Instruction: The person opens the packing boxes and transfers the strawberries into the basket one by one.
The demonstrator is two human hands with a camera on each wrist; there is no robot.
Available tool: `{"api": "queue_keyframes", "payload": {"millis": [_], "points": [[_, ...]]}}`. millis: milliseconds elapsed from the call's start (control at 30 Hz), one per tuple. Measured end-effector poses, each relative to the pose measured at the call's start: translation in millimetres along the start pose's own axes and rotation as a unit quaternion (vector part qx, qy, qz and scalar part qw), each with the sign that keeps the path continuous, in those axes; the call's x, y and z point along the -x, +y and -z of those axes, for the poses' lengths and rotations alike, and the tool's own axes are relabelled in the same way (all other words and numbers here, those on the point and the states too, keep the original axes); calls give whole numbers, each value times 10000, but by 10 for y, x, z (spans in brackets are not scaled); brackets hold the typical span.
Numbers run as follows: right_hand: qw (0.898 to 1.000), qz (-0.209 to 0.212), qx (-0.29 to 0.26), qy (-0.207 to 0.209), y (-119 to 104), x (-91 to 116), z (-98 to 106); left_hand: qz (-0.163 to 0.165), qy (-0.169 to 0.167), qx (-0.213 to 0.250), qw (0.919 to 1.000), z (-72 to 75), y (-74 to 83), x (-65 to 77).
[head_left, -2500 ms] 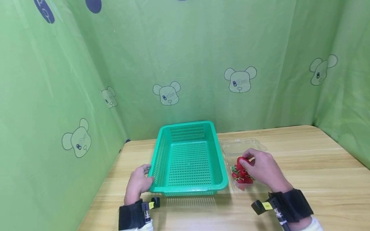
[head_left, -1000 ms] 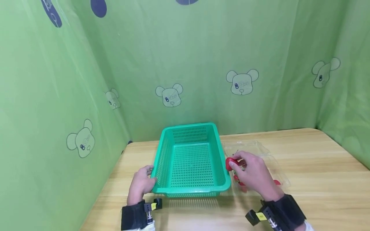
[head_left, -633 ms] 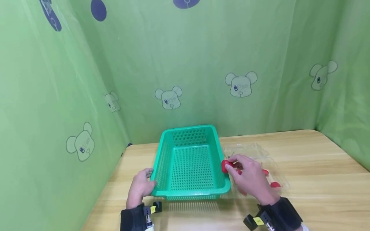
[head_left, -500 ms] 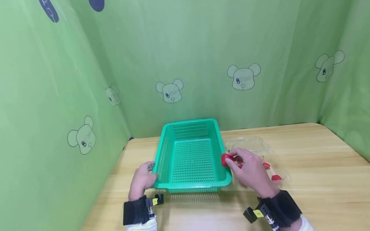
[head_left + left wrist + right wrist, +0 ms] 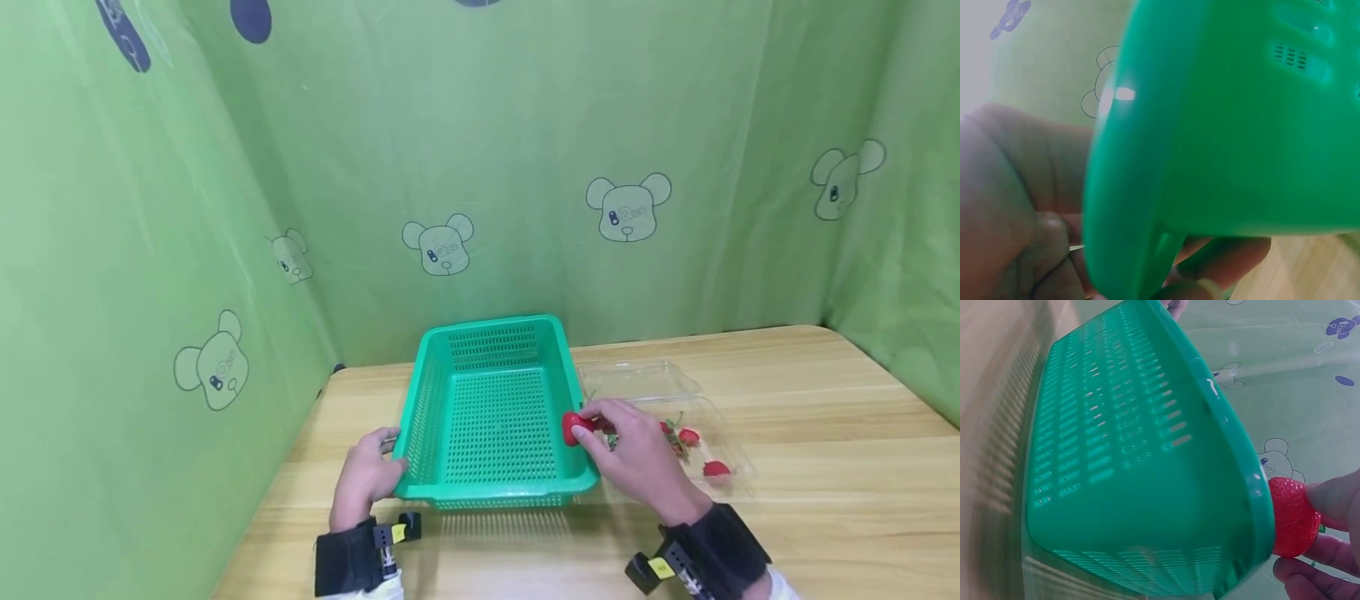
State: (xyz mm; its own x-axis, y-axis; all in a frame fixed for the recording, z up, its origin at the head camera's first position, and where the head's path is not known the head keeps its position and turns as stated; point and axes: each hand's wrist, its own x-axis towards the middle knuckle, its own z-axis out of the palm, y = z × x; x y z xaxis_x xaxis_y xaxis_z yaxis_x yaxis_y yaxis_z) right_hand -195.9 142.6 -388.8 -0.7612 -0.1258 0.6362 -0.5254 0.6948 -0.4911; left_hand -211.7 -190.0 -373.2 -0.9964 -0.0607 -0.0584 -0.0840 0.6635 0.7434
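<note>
A green perforated plastic basket stands on the wooden table, its inside bare. My left hand grips the basket's rim at the near left; in the left wrist view the fingers curl round beneath the rim. With thumb and fingers, my right hand pinches a red strawberry at the basket's right rim. In the right wrist view the strawberry shows right behind the rim, with a bit of green at its stem end. Part of the clear container is hidden behind the right hand.
Right of the basket lies an opened clear plastic container, its lid folded back. Several red strawberries, such as this strawberry, and green stems lie in it. A green curtain with bear prints hangs behind the table.
My right hand has lifted the strawberry out of the clear container and carried it left to the basket's right rim. The left hand keeps its grip on the basket.
</note>
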Motion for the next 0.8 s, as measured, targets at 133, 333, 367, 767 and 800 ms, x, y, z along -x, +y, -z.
{"api": "queue_keyframes", "payload": {"millis": [133,333,367,767,800], "points": [[9999,100,-34,39,-1,3,-37,-30,9,22,10000,6,-15,-10],[9996,266,33,77,-6,0,-69,-141,36,-67,9999,9,-14,-33],[9996,282,39,76,-9,-4,-69,-156,44,-68,9998,9,-10,-37],[9987,451,217,2,-38,36,-119,-55,-31,-11,10000,8,3,0],[9986,471,237,19,-40,36,-121,-55,-29,-15,10000,8,5,0]]}}
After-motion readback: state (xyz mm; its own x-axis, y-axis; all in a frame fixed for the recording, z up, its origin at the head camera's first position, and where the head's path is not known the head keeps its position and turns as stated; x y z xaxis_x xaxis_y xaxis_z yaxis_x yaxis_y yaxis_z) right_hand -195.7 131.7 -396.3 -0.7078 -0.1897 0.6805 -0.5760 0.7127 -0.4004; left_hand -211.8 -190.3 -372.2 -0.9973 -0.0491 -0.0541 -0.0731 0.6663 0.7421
